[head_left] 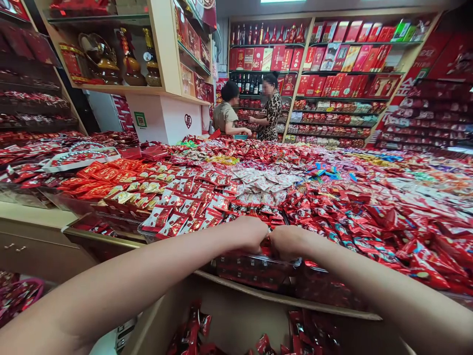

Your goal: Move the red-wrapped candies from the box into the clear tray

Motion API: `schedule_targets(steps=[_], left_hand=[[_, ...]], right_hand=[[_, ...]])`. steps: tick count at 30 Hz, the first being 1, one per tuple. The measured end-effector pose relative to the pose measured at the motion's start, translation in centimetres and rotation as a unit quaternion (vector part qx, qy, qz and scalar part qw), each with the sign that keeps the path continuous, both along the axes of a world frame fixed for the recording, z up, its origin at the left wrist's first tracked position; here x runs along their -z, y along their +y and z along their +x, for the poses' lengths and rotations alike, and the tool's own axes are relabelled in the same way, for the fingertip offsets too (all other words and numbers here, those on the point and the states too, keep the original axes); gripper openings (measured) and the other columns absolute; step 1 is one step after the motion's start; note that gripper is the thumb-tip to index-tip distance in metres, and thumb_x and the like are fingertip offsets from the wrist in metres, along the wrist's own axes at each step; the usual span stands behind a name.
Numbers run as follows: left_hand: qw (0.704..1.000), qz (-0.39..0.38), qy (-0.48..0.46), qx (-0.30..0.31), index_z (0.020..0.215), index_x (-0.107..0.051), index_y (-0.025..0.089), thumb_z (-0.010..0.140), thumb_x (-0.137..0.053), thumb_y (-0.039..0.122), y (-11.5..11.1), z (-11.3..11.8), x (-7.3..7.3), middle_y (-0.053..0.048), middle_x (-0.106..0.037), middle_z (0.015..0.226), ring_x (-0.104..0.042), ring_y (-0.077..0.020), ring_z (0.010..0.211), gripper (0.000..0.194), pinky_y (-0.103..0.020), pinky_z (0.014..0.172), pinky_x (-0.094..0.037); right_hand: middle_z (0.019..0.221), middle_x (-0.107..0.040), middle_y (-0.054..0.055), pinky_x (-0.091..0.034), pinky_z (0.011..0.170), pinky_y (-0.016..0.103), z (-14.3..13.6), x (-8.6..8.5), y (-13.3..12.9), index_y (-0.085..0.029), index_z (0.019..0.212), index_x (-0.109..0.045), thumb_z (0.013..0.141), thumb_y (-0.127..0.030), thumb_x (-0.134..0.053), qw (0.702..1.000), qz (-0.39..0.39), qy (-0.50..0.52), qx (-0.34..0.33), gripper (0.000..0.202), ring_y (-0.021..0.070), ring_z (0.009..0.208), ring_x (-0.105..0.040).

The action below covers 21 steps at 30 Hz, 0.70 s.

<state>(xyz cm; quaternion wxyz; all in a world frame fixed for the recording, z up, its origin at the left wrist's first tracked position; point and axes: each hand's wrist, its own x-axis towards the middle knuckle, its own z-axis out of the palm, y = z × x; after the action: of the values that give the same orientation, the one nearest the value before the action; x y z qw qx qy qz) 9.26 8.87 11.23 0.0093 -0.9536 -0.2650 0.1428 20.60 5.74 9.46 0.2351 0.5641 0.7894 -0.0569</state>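
Both my arms reach forward over a big counter heaped with wrapped candies. My left hand (251,235) and my right hand (288,241) meet knuckle to knuckle, fingers curled down into a clear plastic bin (258,268) of dark red wrapped candies at the counter's near edge. The fingertips are hidden behind the backs of the hands, so what they grip does not show. Red-and-white packets (185,209) lie just left of my left hand, and a pile of red candies (332,217) lies right of my right hand.
A cardboard box (236,320) with some red candies stands below the counter edge. Two people (247,113) stand at the counter's far side. Shelves of red gift boxes and bottles (332,64) line the back wall. A shelf unit with ornate bottles (121,59) stands at left.
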Motion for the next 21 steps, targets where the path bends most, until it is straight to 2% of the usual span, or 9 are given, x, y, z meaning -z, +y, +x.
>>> schedule_targets(steps=[4, 8, 14, 21], left_hand=[[1.0, -0.013, -0.015, -0.019, 0.088, -0.067, 0.021, 0.063, -0.06, 0.03, 0.0, -0.4, 0.0, -0.009, -0.069, 0.082, -0.063, -0.0256, 0.075, 0.028, -0.028, 0.059, -0.047], [0.998, -0.034, -0.036, -0.029, 0.084, -0.068, 0.025, 0.063, -0.059, 0.035, 0.2, -0.5, 0.4, -0.004, -0.069, 0.079, -0.063, -0.0216, 0.072, 0.025, -0.024, 0.056, -0.045], [0.995, -0.038, -0.057, -0.066, 0.082, -0.067, 0.022, 0.06, -0.059, 0.037, 0.4, -0.2, 1.4, -0.006, -0.068, 0.079, -0.063, -0.0234, 0.072, 0.028, -0.026, 0.056, -0.046], [0.993, -0.042, -0.071, -0.082, 0.076, -0.066, 0.022, 0.06, -0.055, 0.024, 0.1, 0.1, 1.8, -0.004, -0.067, 0.073, -0.062, -0.021, 0.066, 0.019, -0.024, 0.053, -0.044]], right_hand=[[0.082, -0.069, 0.015, -0.043, 0.049, 0.027, 0.1, 0.2, 0.2, -0.011, 0.084, -0.068, 0.059, -0.012, -0.055, 1.0, -0.022, 0.002, -0.018, 0.028, 0.0255, 0.07, -0.064], [0.086, -0.068, 0.015, -0.042, 0.051, 0.028, 0.3, 0.3, 0.2, -0.011, 0.087, -0.067, 0.059, -0.012, -0.053, 0.999, -0.005, 0.018, -0.03, 0.031, 0.0262, 0.074, -0.063], [0.078, -0.069, 0.01, -0.037, 0.047, 0.026, 0.8, -0.1, 0.1, -0.016, 0.079, -0.068, 0.059, -0.017, -0.051, 0.999, 0.01, 0.042, -0.033, 0.027, 0.0221, 0.067, -0.061], [0.065, -0.067, 0.007, -0.031, 0.04, 0.022, 1.4, -1.5, 0.0, -0.014, 0.071, -0.068, 0.054, -0.019, -0.052, 0.998, 0.025, 0.056, -0.013, 0.023, 0.016, 0.055, -0.056]])
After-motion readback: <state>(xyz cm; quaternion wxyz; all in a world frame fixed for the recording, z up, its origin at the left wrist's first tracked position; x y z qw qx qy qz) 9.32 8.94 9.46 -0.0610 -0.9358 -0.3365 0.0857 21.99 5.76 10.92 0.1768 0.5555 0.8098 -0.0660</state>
